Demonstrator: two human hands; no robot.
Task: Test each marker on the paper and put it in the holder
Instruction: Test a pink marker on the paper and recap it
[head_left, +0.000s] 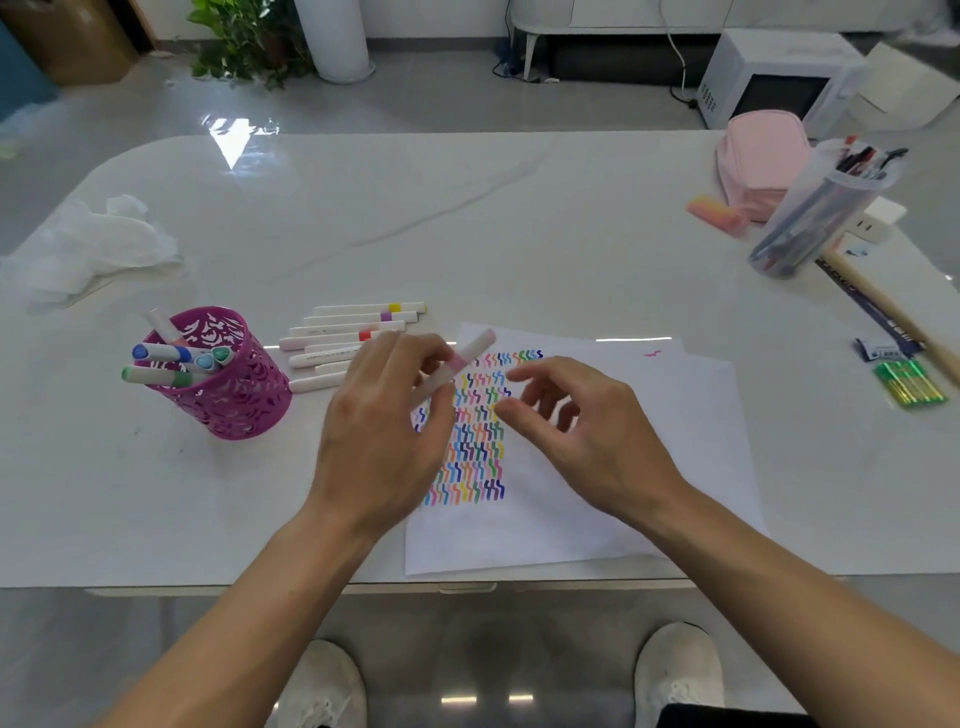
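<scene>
Left hand (384, 415) pinches slim pink-banded marker (470, 353), seemingly capped; right hand (587, 421) loosely spread.

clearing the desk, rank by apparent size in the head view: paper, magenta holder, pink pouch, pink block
1. paper
2. magenta holder
3. pink pouch (farther, partly hidden: order with holder unsure)
4. pink block

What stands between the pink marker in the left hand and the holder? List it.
Only the loose markers lying flat on the table between the left hand, with its pink marker, and the holder; lifted, it should pass over them.
</scene>
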